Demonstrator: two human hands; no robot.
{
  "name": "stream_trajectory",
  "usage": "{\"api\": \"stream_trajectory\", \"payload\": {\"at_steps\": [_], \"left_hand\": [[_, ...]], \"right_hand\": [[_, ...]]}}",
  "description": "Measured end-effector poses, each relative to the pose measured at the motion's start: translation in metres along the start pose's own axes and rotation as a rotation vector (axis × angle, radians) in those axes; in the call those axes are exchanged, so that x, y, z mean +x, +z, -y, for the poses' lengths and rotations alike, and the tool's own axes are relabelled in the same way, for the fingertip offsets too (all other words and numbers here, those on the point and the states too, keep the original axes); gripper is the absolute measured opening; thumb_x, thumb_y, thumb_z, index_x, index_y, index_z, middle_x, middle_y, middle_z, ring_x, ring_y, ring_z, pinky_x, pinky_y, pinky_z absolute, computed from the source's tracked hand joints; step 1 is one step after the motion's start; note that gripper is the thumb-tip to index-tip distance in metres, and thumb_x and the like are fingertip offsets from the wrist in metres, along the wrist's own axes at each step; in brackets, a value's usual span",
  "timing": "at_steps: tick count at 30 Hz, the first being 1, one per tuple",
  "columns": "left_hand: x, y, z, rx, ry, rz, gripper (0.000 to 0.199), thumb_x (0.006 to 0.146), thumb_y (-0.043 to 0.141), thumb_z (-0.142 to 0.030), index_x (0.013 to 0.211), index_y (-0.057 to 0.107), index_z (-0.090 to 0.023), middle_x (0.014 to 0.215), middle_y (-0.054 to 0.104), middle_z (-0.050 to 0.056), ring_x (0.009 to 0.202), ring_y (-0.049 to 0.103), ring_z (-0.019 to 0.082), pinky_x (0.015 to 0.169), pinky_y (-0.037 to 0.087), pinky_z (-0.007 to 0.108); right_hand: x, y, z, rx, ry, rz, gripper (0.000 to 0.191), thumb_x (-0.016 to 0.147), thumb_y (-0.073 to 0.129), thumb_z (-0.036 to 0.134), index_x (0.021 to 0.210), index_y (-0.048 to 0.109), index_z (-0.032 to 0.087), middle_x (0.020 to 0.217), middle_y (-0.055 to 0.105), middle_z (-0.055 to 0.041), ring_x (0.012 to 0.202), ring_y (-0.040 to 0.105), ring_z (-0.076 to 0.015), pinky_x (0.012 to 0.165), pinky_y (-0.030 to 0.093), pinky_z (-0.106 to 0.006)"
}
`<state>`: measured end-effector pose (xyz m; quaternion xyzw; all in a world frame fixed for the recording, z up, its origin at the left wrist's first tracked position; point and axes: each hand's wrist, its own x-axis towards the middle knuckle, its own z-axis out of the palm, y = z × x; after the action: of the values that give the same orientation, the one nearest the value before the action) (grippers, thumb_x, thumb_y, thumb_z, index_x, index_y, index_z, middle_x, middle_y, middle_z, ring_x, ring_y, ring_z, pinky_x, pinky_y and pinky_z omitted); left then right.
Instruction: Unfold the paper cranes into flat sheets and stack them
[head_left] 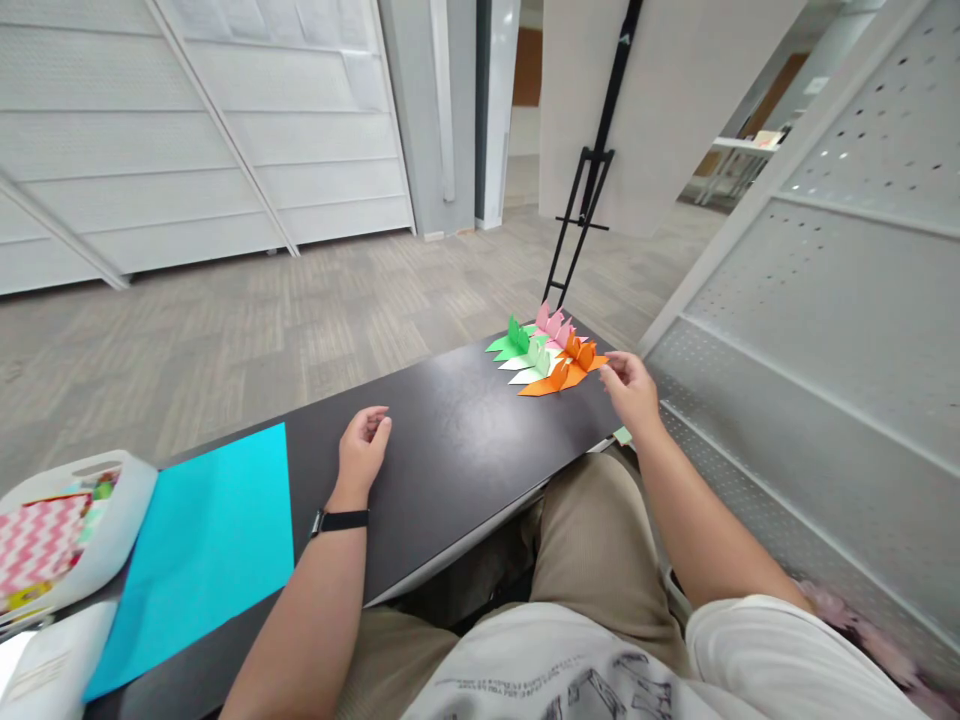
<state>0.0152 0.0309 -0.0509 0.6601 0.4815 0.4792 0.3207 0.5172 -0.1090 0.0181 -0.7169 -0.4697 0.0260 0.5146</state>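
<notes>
Folded paper cranes in several colours stand in a tight group at the far right end of the dark table. Orange cranes (579,352) are nearest my right hand, with a green crane (513,338), pale green cranes (538,358) and pink cranes (551,322) beside and behind them. My right hand (631,386) has its thumb and fingertips closed at the right-hand tip of an orange crane. Farther left, my left hand (364,445) is held over the bare tabletop, loosely curled, with a gap between thumb and fingers and nothing in it.
A bright blue sheet (214,550) covers the left part of the black table (450,430). Beside it stand a white basket (127,510) with patterned paper and a white packet (64,660). A black stand (592,160) rises behind the table; a perforated panel (825,320) borders the right.
</notes>
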Motion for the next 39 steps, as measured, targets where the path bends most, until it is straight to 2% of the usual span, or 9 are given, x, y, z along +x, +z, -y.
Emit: {"api": "stream_trajectory", "payload": {"at_steps": [4, 10, 15, 19, 28, 39], "left_hand": [[-0.005, 0.000, 0.004, 0.023, -0.006, -0.010, 0.036, 0.095, 0.066, -0.048, 0.116, 0.073, -0.019, 0.102, 0.075, 0.008, 0.091, 0.070, 0.022, 0.087, 0.058, 0.035], [-0.015, -0.001, -0.001, 0.150, 0.063, -0.005, 0.026, 0.098, 0.063, -0.043, 0.104, 0.077, -0.021, 0.098, 0.075, 0.005, 0.085, 0.069, 0.020, 0.083, 0.055, 0.033], [-0.016, 0.001, -0.007, 0.246, 0.113, -0.004, 0.024, 0.099, 0.060, -0.039, 0.098, 0.076, -0.022, 0.095, 0.072, 0.005, 0.080, 0.066, 0.019, 0.080, 0.053, 0.033], [-0.013, 0.003, -0.006, 0.315, 0.115, 0.031, 0.022, 0.099, 0.059, -0.038, 0.097, 0.076, -0.023, 0.091, 0.071, 0.004, 0.074, 0.062, 0.019, 0.077, 0.051, 0.033], [-0.012, 0.003, -0.006, 0.413, 0.095, 0.058, 0.023, 0.096, 0.057, -0.036, 0.094, 0.076, -0.023, 0.089, 0.070, 0.004, 0.075, 0.062, 0.019, 0.079, 0.049, 0.033], [-0.012, 0.005, -0.008, 0.457, 0.094, 0.092, 0.023, 0.096, 0.056, -0.035, 0.090, 0.076, -0.024, 0.085, 0.070, 0.004, 0.074, 0.063, 0.021, 0.076, 0.049, 0.034]], "right_hand": [[-0.006, 0.012, -0.010, -0.194, 0.150, 0.166, 0.042, 0.087, 0.073, 0.048, 0.119, 0.071, 0.021, 0.104, 0.079, -0.0060, 0.085, 0.070, -0.0211, 0.087, 0.055, -0.038], [0.001, 0.049, -0.006, -0.411, 0.202, 0.227, 0.043, 0.088, 0.079, 0.047, 0.120, 0.070, 0.018, 0.116, 0.078, -0.0111, 0.097, 0.073, -0.0233, 0.086, 0.052, -0.034], [0.010, 0.069, -0.004, -0.549, 0.179, 0.298, 0.032, 0.094, 0.073, 0.047, 0.110, 0.070, 0.019, 0.116, 0.075, -0.0116, 0.101, 0.071, -0.0245, 0.082, 0.050, -0.032], [0.012, 0.073, -0.007, -0.565, 0.167, 0.335, 0.026, 0.094, 0.073, 0.043, 0.104, 0.071, 0.020, 0.115, 0.072, -0.0120, 0.098, 0.069, -0.0241, 0.080, 0.048, -0.032], [0.015, 0.074, -0.022, -0.583, 0.182, 0.373, 0.020, 0.094, 0.071, 0.039, 0.097, 0.070, 0.019, 0.113, 0.072, -0.0128, 0.097, 0.067, -0.0241, 0.077, 0.046, -0.031], [0.015, 0.074, -0.019, -0.613, 0.135, 0.419, 0.021, 0.094, 0.068, 0.038, 0.099, 0.074, 0.018, 0.114, 0.073, -0.0162, 0.104, 0.070, -0.0280, 0.080, 0.052, -0.033]]}}
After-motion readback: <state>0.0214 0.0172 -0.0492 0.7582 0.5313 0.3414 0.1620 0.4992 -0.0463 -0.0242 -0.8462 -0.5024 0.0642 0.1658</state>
